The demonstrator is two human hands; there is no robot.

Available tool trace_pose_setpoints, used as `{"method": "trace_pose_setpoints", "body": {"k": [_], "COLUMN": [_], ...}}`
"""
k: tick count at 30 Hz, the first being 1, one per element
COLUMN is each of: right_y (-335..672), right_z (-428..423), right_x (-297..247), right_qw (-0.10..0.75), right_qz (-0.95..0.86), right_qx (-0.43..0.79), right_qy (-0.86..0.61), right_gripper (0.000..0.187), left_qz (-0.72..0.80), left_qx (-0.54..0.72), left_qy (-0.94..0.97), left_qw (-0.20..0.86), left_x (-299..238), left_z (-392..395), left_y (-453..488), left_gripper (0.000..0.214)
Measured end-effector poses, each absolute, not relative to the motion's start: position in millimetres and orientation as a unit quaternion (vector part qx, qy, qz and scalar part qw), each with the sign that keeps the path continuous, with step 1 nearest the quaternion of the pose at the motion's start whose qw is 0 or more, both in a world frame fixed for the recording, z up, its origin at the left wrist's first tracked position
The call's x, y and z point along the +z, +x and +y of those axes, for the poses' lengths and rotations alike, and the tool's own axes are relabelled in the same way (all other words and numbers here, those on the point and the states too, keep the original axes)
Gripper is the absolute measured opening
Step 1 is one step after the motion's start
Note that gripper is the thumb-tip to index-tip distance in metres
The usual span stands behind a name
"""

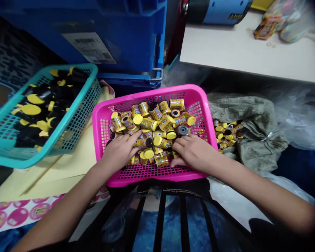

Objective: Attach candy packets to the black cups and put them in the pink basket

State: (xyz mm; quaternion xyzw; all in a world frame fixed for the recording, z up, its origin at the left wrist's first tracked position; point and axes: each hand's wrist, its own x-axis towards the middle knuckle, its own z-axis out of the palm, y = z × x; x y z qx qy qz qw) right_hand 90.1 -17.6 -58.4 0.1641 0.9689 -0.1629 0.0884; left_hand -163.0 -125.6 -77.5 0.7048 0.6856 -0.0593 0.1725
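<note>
A pink plastic mesh basket [147, 91] sits right in front of me, heaped with small cylindrical containers [152, 129] that have gold-yellow labels and yellow caps. Some lie with dark open ends showing. My left hand [120, 151] rests on the near left of the heap, fingers spread over the containers. My right hand [191, 152] lies on the near right part of the heap with its fingers apart, partly over the basket's mesh floor. Neither hand clearly holds a container.
To the left, a teal mesh basket [42, 75] holds black items with yellow parts [33, 109]. A grey-green sack [254, 140] on the right holds more containers [225, 133]. Blue crates [115, 38] stand behind, and a white tabletop [241, 49] lies at upper right.
</note>
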Motion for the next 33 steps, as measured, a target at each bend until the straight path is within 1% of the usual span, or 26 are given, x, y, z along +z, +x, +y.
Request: {"method": "trace_pose_setpoints", "body": {"k": [3, 6, 8, 10, 13, 16, 19, 21, 22, 23, 24, 26, 29, 31, 33], "right_y": [113.9, 129.6, 131.9, 127.7, 111.5, 87.1, 61.1, 47.8, 43.6, 41.5, 41.7, 48.1, 67.4, 81.3, 92.6], "right_z": [-18.1, -18.5, -19.7, -23.8, -35.9, -48.5, -51.3, -47.0, -43.8, -40.6, -37.7, -33.4, -31.5, -32.7, -35.1], "right_x": [-50.2, -43.3, -39.2, -38.1, -46.8, -63.2, -72.9, -73.8, -73.6, -73.3, -73.1, -72.5, -67.4, -61.0, -54.3], "right_qw": [0.014, -0.039, -0.039, -0.026, 0.011, 0.073, 0.151, 0.229, 0.252, 0.259, 0.247, 0.195, 0.125, 0.083, 0.036], "right_qz": [0.963, 0.949, 0.945, 0.951, 0.972, 0.981, 0.969, 0.949, 0.943, 0.943, 0.948, 0.963, 0.97, 0.961, 0.941], "right_qx": [-0.208, -0.236, -0.236, -0.196, -0.136, -0.141, -0.139, -0.142, -0.145, -0.147, -0.148, -0.15, -0.179, -0.233, -0.303], "right_qy": [0.173, 0.205, 0.223, 0.238, 0.193, 0.109, 0.138, 0.161, 0.161, 0.152, 0.138, 0.109, 0.109, 0.127, 0.145], "right_gripper": [0.05, 0.046, 0.042, 0.037, 0.03, 0.032, 0.031, 0.028, 0.027, 0.027, 0.028, 0.029, 0.024, 0.026, 0.03], "left_qz": [0.687, 0.704, 0.677, 0.634, 0.606, 0.645, 0.705, 0.725, 0.731, 0.733, 0.732, 0.717, 0.673, 0.654, 0.644], "left_qx": [-0.017, 0.033, 0.058, 0.073, 0.067, 0.008, -0.059, -0.081, -0.085, -0.084, -0.079, -0.061, 0.0, 0.054, 0.102], "left_qy": [0.684, 0.653, 0.676, 0.726, 0.771, 0.748, 0.694, 0.673, 0.667, 0.665, 0.668, 0.685, 0.725, 0.732, 0.727], "left_qw": [0.242, 0.278, 0.286, 0.257, 0.184, 0.155, 0.133, 0.122, 0.117, 0.113, 0.111, 0.114, 0.147, 0.184, 0.216], "left_x": [-73.8, -66.8, -62.0, -59.2, -61.1, -67.8, -73.9, -76.5, -77.6, -78.8, -80.2, -83.4, -87.9, -89.6, -90.8], "left_z": [-131.8, -134.6, -137.8, -145.4, -162.6, -172.3, -164.6, -154.7, -150.3, -146.7, -144.3, -142.7, -145.9, -149.2, -151.5], "left_y": [-168.5, -169.2, -167.6, -164.8, -158.5, -147.8, -131.2, -119.5, -114.6, -110.9, -108.6, -108.9, -119.7, -129.1, -135.2], "left_gripper": [0.042, 0.043, 0.044, 0.043, 0.04, 0.05, 0.059, 0.058, 0.056, 0.054, 0.052, 0.042, 0.024, 0.027, 0.038]}}
